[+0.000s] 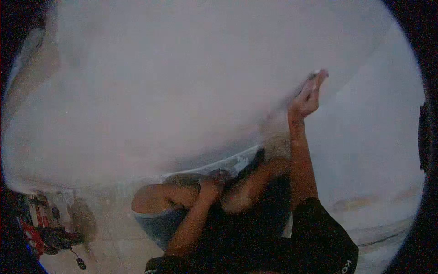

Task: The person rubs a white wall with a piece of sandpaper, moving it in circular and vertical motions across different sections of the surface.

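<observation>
My right hand [306, 97] is raised at the right against a broad pale surface [182, 91]. Its fingers point up and are pressed around a thin, flat thing with a dark edge and a whitish tip, too blurred to name. A soft grey shadow runs down and left from this hand. Low in the middle, my left hand [213, 180] rests at my lap beside my bent legs. Its fingers blur into the dark area there, so whether it holds anything cannot be made out.
My legs [159, 196] are folded close under the pale surface's lower edge. At the lower left stand red and black objects [54, 233] with a small dark piece [80, 263] hanging from a cord. A dark shape [423, 137] borders the right side.
</observation>
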`<move>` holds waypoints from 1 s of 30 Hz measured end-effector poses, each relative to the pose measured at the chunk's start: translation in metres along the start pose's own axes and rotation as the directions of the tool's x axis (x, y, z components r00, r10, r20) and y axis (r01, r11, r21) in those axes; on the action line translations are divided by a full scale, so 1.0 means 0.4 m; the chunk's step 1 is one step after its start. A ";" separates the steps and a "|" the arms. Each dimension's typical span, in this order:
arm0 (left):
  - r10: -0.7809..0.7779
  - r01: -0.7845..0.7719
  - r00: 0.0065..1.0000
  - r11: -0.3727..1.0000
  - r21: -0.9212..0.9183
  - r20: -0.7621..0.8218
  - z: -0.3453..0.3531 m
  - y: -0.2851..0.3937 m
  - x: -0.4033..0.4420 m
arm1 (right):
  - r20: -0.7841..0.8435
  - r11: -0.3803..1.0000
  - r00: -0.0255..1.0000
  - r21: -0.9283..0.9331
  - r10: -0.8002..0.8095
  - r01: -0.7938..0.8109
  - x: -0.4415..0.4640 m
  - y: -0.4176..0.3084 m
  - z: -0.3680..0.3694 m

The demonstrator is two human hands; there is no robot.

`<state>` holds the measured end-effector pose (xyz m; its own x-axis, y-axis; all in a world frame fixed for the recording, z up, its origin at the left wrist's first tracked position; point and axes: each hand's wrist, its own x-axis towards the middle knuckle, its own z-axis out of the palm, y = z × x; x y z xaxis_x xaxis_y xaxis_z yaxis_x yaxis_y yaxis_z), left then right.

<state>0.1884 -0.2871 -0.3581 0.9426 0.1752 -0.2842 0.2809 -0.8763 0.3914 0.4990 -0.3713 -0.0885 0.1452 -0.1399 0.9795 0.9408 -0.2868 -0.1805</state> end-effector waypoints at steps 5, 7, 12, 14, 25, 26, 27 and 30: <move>0.005 -0.002 0.999 0.996 -0.089 0.035 0.048 -0.028 0.025 | 0.109 0.990 0.993 0.133 -0.054 0.040 0.016 -0.216 0.086; -0.160 0.173 0.975 0.982 -0.070 0.157 0.022 -0.012 0.012 | 0.329 0.978 0.925 0.145 -0.191 0.151 -0.090 -0.270 0.062; 0.083 -0.123 0.987 0.943 -0.309 -0.140 -0.043 -0.014 0.048 | 0.704 0.957 0.706 0.253 -0.083 -0.140 -0.319 -0.237 -0.111; 0.142 -0.156 0.987 0.763 -0.628 -0.072 -0.106 -0.023 0.078 | 0.743 0.905 0.665 0.330 -0.074 -0.268 -0.341 -0.242 -0.108; -0.167 -0.229 0.959 0.023 -0.973 -0.229 -0.329 0.161 -0.004 | 0.763 -0.107 -0.066 0.004 0.643 -0.994 -0.381 -0.270 -0.233; -0.188 -0.227 0.955 0.030 -0.973 -0.228 -0.329 0.177 -0.003 | 0.775 -0.053 -0.073 -0.051 0.628 -0.997 -0.374 -0.260 -0.236; -0.239 -0.183 0.951 0.084 -0.979 -0.198 -0.340 0.221 0.000 | 0.797 0.006 -0.074 -0.096 0.599 -0.995 -0.360 -0.239 -0.242; -0.370 -0.080 0.916 0.209 -0.975 -0.155 -0.344 0.237 -0.027 | 0.907 0.309 -0.025 -0.168 0.420 -0.936 -0.259 -0.281 -0.272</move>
<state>0.2298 -0.3103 -0.1976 0.7873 0.5543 -0.2699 0.1593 0.2400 0.9576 0.3451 -0.4277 -0.1793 0.6692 0.7429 -0.0185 0.1028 -0.1173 -0.9878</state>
